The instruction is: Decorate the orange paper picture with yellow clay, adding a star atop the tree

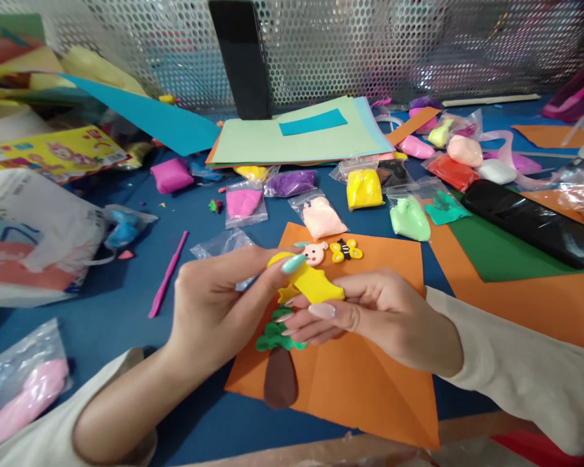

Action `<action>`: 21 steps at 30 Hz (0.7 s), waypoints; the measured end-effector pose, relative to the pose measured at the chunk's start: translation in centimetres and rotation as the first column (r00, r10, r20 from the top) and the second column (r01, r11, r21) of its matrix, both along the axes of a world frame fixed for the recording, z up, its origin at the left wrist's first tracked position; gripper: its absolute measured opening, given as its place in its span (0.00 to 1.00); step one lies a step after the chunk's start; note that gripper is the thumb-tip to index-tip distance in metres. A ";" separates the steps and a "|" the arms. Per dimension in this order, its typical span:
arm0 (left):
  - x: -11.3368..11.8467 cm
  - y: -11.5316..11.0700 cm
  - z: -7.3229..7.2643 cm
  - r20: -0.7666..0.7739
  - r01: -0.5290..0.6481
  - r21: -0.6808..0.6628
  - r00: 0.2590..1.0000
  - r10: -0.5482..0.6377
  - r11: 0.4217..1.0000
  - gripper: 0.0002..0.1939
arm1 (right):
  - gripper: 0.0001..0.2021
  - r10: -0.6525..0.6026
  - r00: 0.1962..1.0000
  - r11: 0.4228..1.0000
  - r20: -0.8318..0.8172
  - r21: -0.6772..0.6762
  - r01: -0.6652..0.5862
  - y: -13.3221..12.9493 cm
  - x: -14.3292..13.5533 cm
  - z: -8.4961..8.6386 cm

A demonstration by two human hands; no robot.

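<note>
Both hands hold one flat piece of yellow clay (315, 285) above an orange paper sheet (370, 383). My left hand (228, 292) pinches its upper left part between thumb and fingers. At its lower right end, my right hand (370, 314) grips it with the thumb on top and fingers beneath. On the sheet lie a clay tree with a brown trunk (280, 379) and green leaves (275, 334), partly behind my fingers. Just beyond the hands are a pale pink clay face (315, 253) and a yellow and black clay butterfly (346, 250).
A pink modelling tool (169, 275) lies to the left. Bagged clay, such as a yellow lump (365, 189), is spread behind the sheet. A black phone (241, 58) leans on the perforated metal panel (370, 52). A black case (530, 224) sits at right, a white bag (34, 240) at left.
</note>
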State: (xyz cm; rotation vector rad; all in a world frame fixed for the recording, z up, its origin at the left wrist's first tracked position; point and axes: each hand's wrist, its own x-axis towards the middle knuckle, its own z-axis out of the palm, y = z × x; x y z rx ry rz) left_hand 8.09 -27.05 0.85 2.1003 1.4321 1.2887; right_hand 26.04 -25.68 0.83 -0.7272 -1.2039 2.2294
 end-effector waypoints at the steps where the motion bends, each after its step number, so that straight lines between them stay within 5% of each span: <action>1: -0.3 0.2 -0.1 0.006 -0.053 0.009 0.999 0.053 0.999 0.07 | 0.08 0.001 1.000 1.000 0.014 0.010 -0.001 0.0 0.1 0.1; 5: -1.5 0.9 0.0 0.070 -0.174 -0.055 0.982 0.177 0.983 0.11 | 0.08 0.009 0.992 0.997 0.123 0.079 -0.019 0.0 0.4 0.5; 9: -1.4 0.5 0.3 0.135 0.077 -0.030 0.988 -0.072 0.997 0.19 | 0.20 -0.003 0.994 0.994 0.108 0.107 -0.008 0.0 0.3 0.5; 12: -0.4 0.0 0.1 0.010 0.270 -0.045 0.963 -0.269 0.962 0.24 | 0.14 -0.006 0.999 0.978 0.033 0.208 -0.001 -0.1 0.1 0.1; 15: 0.3 -0.2 -0.1 -0.052 0.352 -0.052 0.934 -0.355 0.935 0.17 | 0.07 -0.003 0.995 0.945 0.101 0.325 -0.030 -0.4 0.0 -0.1; 21: 0.5 -0.4 0.2 -0.029 0.400 -0.012 0.916 -0.400 0.917 0.12 | 0.16 -0.078 0.955 0.880 0.287 0.469 -0.069 -0.3 0.3 0.1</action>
